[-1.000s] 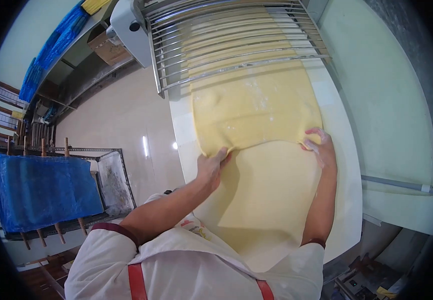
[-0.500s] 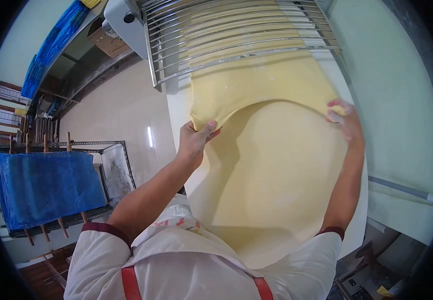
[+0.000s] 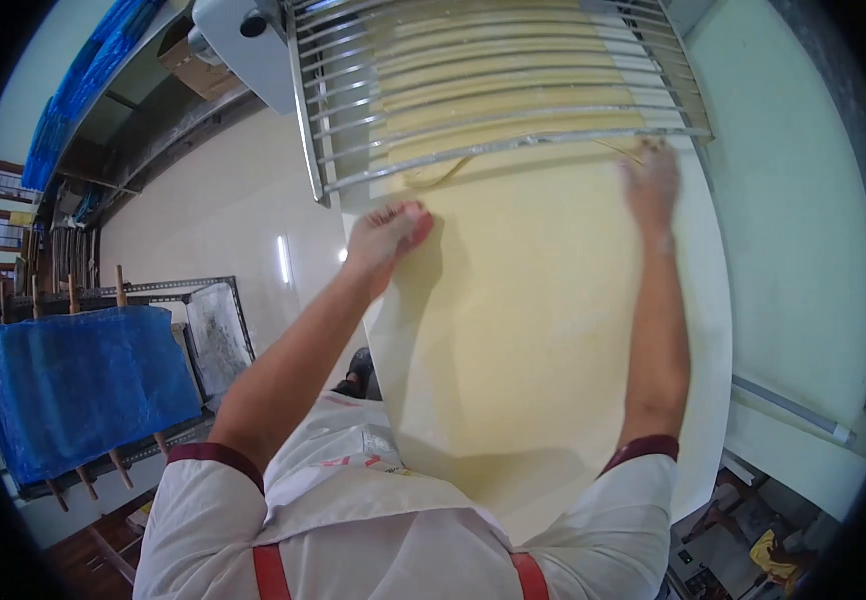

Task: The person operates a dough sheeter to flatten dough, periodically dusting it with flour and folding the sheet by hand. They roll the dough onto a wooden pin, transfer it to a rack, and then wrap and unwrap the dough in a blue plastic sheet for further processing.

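A wide yellow dough sheet (image 3: 533,320) lies on the white belt (image 3: 705,400), and more dough passes under the metal bar guard (image 3: 513,145). The dough's far edge lies just below the guard's front bar, with a small curled flap near its left end. My left hand (image 3: 393,232) hovers over the sheet's left edge with its fingers closed; whether anything is between them is hidden. Near the guard's right end is my right hand (image 3: 651,180), smeared by motion, beside the dough's edge.
A rack draped with blue plastic (image 3: 88,385) stands at the left, next to a pale tray (image 3: 218,340). At the upper left are a cardboard box (image 3: 193,65) and blue plastic sheeting (image 3: 83,90). A grey bar (image 3: 793,410) runs along the right side.
The dough edge that both hands held stretched has left them and now lies up near the guard. My right hand has moved up; my left hand has moved slightly up and left.
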Demonstrator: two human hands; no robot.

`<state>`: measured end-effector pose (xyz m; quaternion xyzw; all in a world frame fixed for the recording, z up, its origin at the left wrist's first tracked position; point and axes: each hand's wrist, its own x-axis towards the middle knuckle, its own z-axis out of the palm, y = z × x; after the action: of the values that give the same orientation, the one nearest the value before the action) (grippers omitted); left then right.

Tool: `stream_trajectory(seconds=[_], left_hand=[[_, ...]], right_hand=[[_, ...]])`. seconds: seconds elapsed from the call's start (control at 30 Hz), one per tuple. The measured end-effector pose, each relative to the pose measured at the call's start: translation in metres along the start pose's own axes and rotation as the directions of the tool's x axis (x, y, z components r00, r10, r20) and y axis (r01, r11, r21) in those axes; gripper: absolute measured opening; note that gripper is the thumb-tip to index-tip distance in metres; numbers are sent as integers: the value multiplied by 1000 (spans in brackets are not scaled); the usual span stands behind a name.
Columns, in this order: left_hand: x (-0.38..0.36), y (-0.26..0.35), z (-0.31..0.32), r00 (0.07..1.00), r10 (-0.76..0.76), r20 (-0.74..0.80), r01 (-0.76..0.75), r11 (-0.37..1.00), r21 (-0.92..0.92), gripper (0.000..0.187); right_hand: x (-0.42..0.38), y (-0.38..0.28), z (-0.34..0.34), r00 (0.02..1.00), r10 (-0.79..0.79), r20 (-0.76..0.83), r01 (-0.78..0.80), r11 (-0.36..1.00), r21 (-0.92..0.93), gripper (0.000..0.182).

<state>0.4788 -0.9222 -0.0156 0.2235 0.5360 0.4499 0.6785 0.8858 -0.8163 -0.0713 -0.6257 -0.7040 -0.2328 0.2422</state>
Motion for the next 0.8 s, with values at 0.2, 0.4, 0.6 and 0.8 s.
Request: stream_trajectory(seconds=[0.2,0.4,0.6,0.8], left_hand=[[-54,-12,-18,979,-48,199,8,980,201,19],[-80,29,-134,977,-42,208,-33,938,345,25],[-6,113,-304,978,170,-119,-105,901,421,21],[169,305,-338,702,712,27,-617,588,523,25]], right_hand=[[55,-239,11,891,-222,396,155,969,194,67],[27,-291,-37,777,-418,471,222,882,417,64],[-3,-285,-101,811,-237,535,-2,913,408,55],[-41,-288,-127,816,423,394,-537,806,247,35]])
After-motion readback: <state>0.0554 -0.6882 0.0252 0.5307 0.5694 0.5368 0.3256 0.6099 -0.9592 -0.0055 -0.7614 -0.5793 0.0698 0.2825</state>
